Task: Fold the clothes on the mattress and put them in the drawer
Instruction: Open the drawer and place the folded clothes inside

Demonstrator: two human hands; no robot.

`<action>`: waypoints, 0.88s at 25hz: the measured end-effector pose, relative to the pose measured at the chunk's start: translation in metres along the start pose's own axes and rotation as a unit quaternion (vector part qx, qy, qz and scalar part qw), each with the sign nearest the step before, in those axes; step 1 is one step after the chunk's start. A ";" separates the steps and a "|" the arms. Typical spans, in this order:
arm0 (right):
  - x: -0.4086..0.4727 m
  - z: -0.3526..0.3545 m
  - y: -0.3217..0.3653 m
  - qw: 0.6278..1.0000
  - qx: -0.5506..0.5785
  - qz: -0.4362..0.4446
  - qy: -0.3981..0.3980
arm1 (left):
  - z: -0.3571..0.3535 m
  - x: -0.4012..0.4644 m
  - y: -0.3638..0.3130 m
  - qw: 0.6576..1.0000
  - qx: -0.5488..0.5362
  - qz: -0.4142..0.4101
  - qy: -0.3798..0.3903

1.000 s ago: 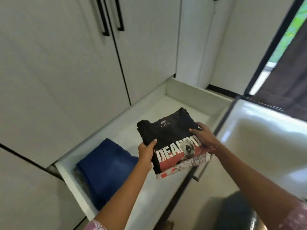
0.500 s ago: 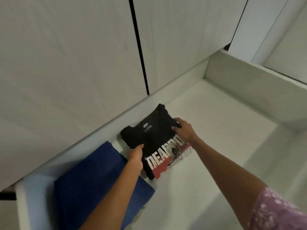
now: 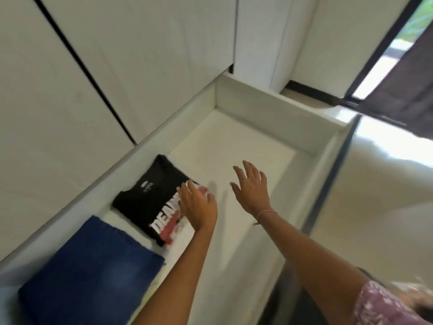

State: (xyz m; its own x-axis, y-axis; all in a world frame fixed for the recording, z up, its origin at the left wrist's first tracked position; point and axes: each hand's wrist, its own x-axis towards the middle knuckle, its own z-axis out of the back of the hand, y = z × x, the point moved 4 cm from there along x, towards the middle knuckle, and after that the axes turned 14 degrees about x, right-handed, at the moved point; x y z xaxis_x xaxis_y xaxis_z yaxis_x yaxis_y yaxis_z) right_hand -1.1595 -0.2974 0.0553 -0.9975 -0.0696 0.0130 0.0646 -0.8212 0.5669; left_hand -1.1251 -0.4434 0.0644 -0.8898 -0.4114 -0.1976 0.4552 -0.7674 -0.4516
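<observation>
We look down into the open white drawer [image 3: 276,106], where the folded black shirt [image 3: 150,198], printed in white and red, lies flat against the back wall, just beside the blue garment [image 3: 93,273] at the left end. Our left hand [image 3: 196,205] hovers over the shirt's near right corner, fingers relaxed and spread, its grip apart; whether it touches the cloth we cannot tell. Our right hand [image 3: 251,188], a red thread bracelet [image 3: 266,213] at the wrist, hangs above the bare drawer floor, fingers splayed, holding nothing. White cupboard doors [image 3: 117,55] stand behind the drawer.
</observation>
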 end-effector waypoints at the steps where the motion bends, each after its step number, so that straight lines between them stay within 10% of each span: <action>1: -0.017 0.029 -0.009 0.999 -0.003 -0.001 -0.049 | 0.002 -0.017 -0.026 0.999 0.006 -0.034 0.001; 8: -0.223 0.208 -0.146 0.945 -0.029 -0.193 -0.264 | -0.015 -0.178 -0.190 0.940 0.056 -0.335 -0.030; 12: -0.382 0.240 -0.248 0.901 -0.050 -0.347 -0.257 | -0.102 -0.331 -0.219 0.888 0.010 -0.435 0.151; 17: -0.538 0.250 -0.350 0.862 -0.002 -0.446 -0.240 | -0.214 -0.453 -0.184 0.872 -0.011 -0.302 0.384; 22: -0.613 0.211 -0.445 0.719 0.458 -0.471 -0.227 | -0.319 -0.471 -0.119 0.820 -0.101 -0.060 0.561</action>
State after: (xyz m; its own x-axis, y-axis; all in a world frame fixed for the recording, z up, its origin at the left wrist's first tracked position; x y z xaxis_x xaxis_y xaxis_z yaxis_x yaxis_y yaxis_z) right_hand -0.5824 0.2303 -0.0307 -0.5064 0.6354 -0.5829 -0.4846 0.3494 0.8019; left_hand -0.7717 -0.0011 -0.0665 -0.4513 0.4587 -0.7654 0.4483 -0.6251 -0.6390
